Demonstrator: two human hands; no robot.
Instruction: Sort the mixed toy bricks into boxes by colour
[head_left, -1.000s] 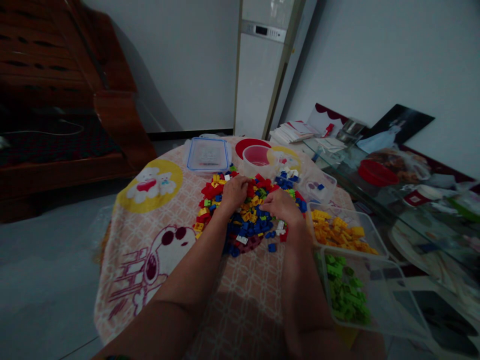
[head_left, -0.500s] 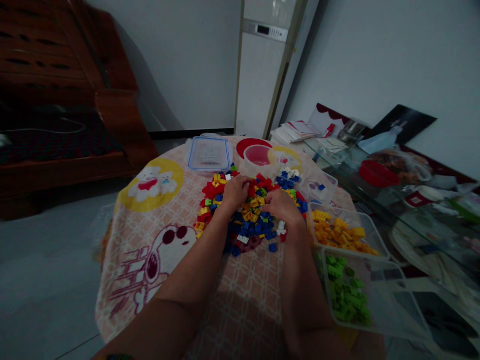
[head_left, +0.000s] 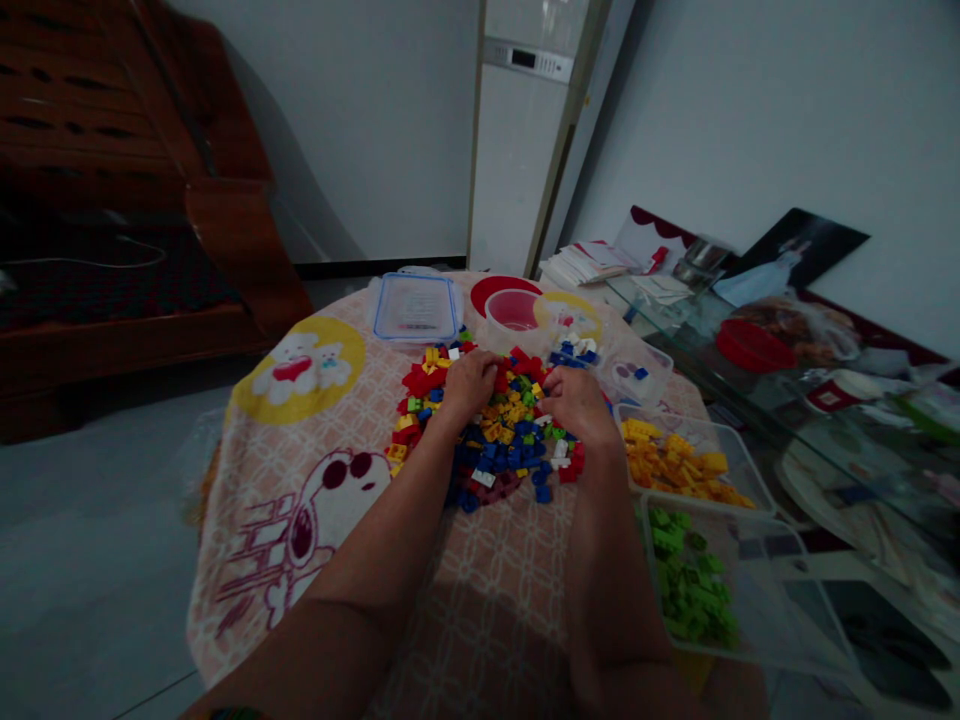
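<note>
A heap of toy building bricks (head_left: 499,455) in blue, yellow, red, green and white is spread over the cloth in front of me. Over the far left part of it rests my left hand (head_left: 471,385), its fingers curled down among red and yellow bricks; its fingertips are hidden. My right hand (head_left: 576,402) is at the heap's right side, fingers drawn together near a yellow brick (head_left: 538,390). What either hand grips, if anything, is too small to make out.
Right of the heap stand clear boxes of yellow bricks (head_left: 671,465) and green bricks (head_left: 690,585). Behind lie a blue-rimmed lid (head_left: 418,308), a pink bowl (head_left: 514,310) and a small box with blue and white bricks (head_left: 576,350). A cluttered glass table (head_left: 750,400) flanks the right.
My right hand has shifted a little to the right, uncovering green and yellow bricks in the heap. The left hand stays in nearly the same place.
</note>
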